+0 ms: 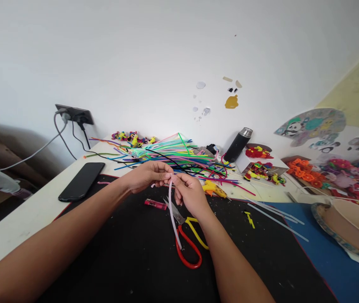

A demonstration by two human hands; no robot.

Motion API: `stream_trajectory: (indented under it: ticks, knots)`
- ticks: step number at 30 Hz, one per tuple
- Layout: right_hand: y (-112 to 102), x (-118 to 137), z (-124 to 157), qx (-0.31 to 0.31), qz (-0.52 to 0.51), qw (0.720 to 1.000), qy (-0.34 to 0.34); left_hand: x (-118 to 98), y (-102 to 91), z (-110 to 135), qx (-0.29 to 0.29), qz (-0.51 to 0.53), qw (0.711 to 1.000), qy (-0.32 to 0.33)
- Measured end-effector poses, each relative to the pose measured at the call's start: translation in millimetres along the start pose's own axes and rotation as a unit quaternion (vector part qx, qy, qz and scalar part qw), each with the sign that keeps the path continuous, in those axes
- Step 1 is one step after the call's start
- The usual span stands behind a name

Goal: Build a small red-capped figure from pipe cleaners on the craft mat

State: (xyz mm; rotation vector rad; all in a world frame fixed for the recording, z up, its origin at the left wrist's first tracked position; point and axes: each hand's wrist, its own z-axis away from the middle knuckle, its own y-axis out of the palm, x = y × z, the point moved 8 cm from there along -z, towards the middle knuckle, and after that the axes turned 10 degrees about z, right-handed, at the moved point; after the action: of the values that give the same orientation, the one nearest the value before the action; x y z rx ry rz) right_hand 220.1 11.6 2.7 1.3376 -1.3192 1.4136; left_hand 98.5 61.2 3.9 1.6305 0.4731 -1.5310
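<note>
So the thing in play is a pale pink pipe cleaner (171, 212), held up over the black mat (119, 248), its long end hanging down across the scissors (179, 217). Both hands are on it: the left hand (154, 174) has thumb and finger pinched at the top, and the right hand (187, 191) pinches right beside it, fingertips so close I can't tell if they touch. A pale bit also shows under the left fingers; can't say if it's the same stem. I'd expect it to weigh next to nothing, fuzzy and soft outside with a bendy wire core, so not slippery and not really fragile, though it'd probably keep any kink. Best hold is a light fingertip pinch close to wherever you're bending, minding the wire tip. Around it: a small pink item (155, 204) just left of the scissors, a yellow glue gun (215, 189) past the right hand, a phone (81, 182) off left, and a big pile of coloured stems (167, 151) behind.
</note>
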Motion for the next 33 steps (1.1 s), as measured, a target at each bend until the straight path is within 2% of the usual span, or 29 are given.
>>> stream_trajectory:
  ticks: [5,16,24,29,33]
  knots:
    - [0.0,-0.7,0.1,0.003,0.005,1.000,-0.003,-3.1,2.7,1.3,0.007,-0.004,1.000,-0.003]
    - [-2.7,2.0,0.9,-0.002,0.038,0.999,-0.004,-23.2,5.4,11.3,0.016,-0.132,0.991,-0.007]
    - [-1.5,-6.6,-0.3,-0.005,0.055,0.998,0.011,-27.3,5.2,9.2,-0.027,-0.253,0.967,0.014]
    - [1.3,-9.9,-1.7,-0.001,0.061,0.998,0.005,-32.8,8.4,10.4,-0.079,-0.283,0.954,0.063]
    - [1.1,-9.2,-0.9,-0.017,0.107,0.994,-0.014,-34.9,7.3,11.0,-0.112,-0.296,0.944,0.098]
